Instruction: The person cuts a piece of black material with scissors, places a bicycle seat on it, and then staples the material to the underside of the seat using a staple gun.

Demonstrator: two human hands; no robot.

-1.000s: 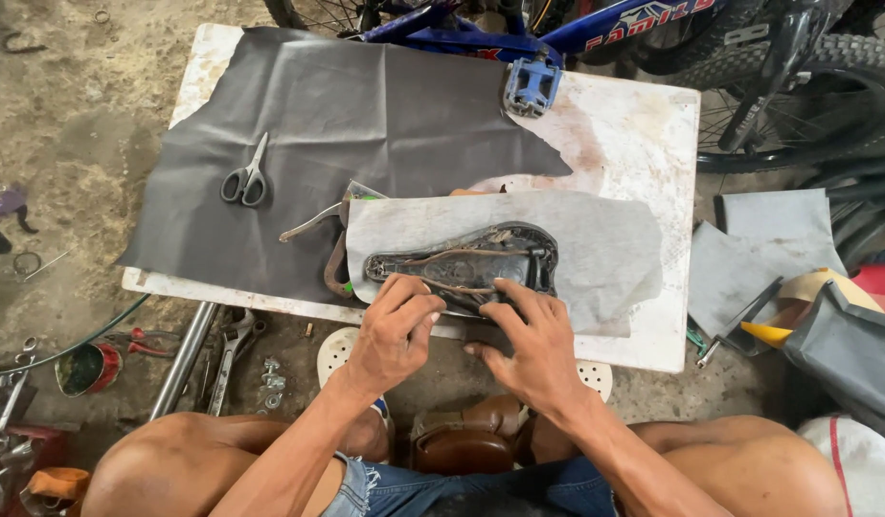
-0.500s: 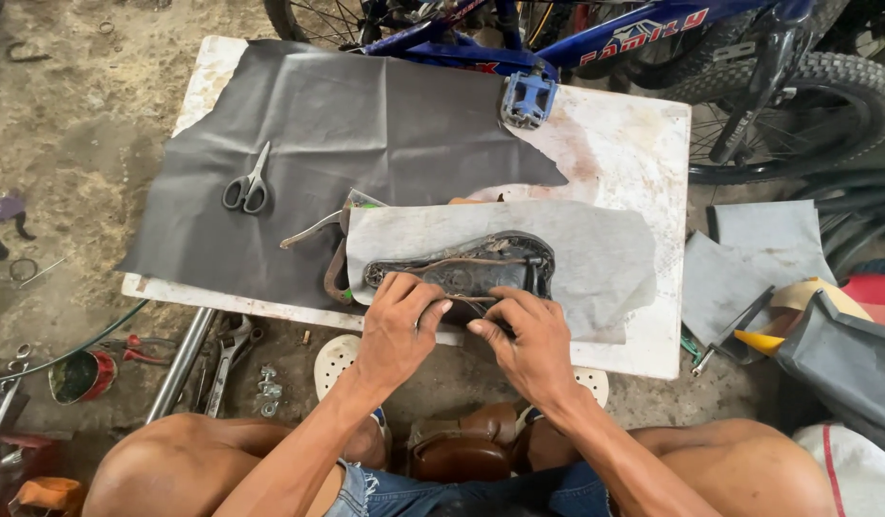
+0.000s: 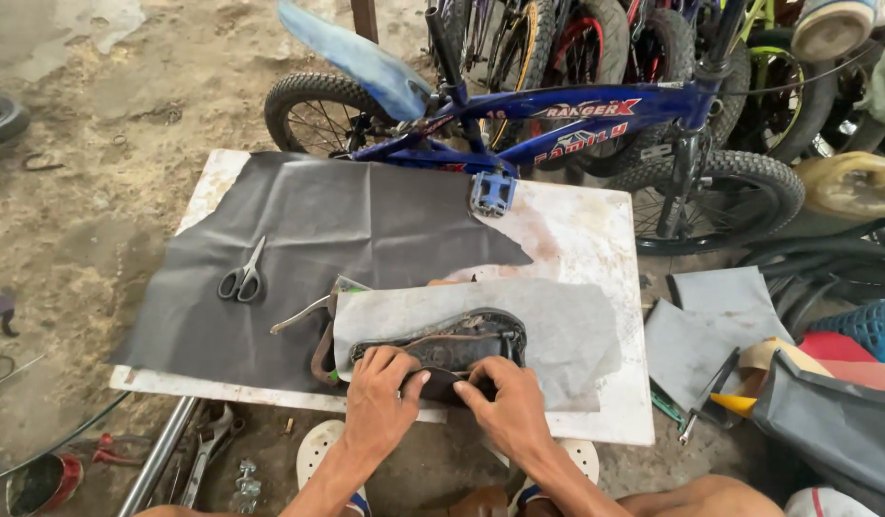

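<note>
Both hands on upturned bicycle saddle, near edge of white table. Left hand and right hand fingers curled, pressing grey cover piece around saddle rim. Scissors lie far left on black sheet.

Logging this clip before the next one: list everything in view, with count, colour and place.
bicycle saddle: one, black, upside down on the grey sheet, near table edge
grey sheet: one, under the saddle
black sheet: one, across the table's left part
scissors: one, black-handled, on the black sheet
table: one, white, stained
bicycle: one, blue, behind the table; more behind it
wrench: one, silver, on the ground below
left hand: pressing the saddle's near edge
right hand: pressing beside it
</note>
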